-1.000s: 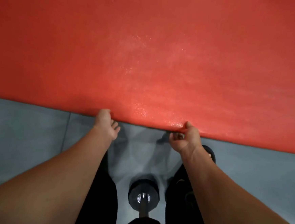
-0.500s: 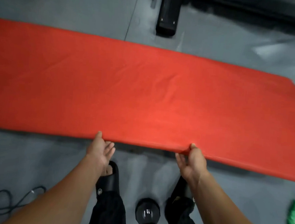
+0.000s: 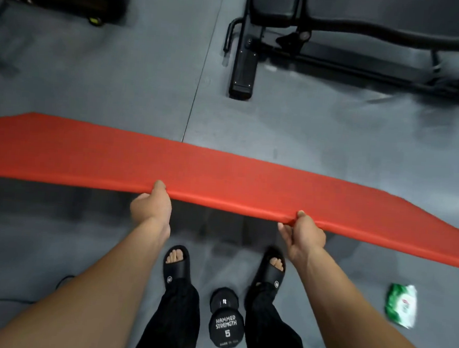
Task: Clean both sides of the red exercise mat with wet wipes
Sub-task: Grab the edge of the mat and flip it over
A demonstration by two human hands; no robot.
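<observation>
Mat [image 3: 223,173] lifted by its near edge, likely for flipping.
Left hand [image 3: 151,209] and right hand [image 3: 304,234] pinch that edge; wipes pack [image 3: 402,305] lies on floor.

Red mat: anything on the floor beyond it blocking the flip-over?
Nothing visible. Both the left hand and right hand grip the red mat; the bench foot stands farther back on bare floor.
</observation>
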